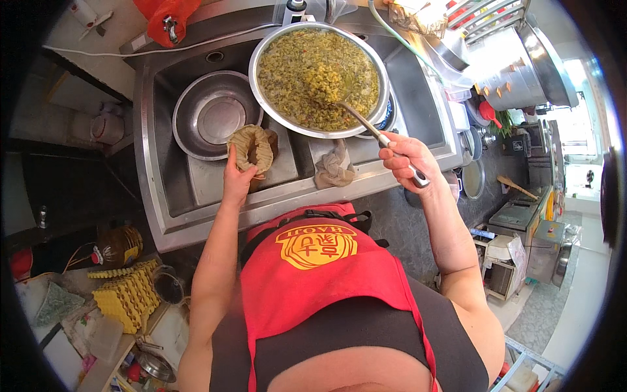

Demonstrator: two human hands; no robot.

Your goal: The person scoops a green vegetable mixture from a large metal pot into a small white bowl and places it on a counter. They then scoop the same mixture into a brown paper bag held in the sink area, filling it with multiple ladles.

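My left hand (238,172) grips the gathered rim of a beige cloth bag (265,156), its mouth spread wide. The bag hangs over the left bowl of a double steel sink (161,196), beside a shallow metal basin (185,115). My right hand (410,159) is closed around the handle of a metal ladle (361,119). The ladle's head lies in chopped yellow-green vegetables in liquid (289,63), with a heaped portion on it. This mixture fills a large steel basin (253,81) raised across the sink divider. What supports that basin is mostly hidden.
A crumpled wet cloth (336,166) lies on the sink's front ledge. A pale hose (404,39) and a white cord (196,45) run behind. Large metal pots (509,68) stand at right. Yellow egg trays (125,299) and an oil bottle (117,245) are at lower left.
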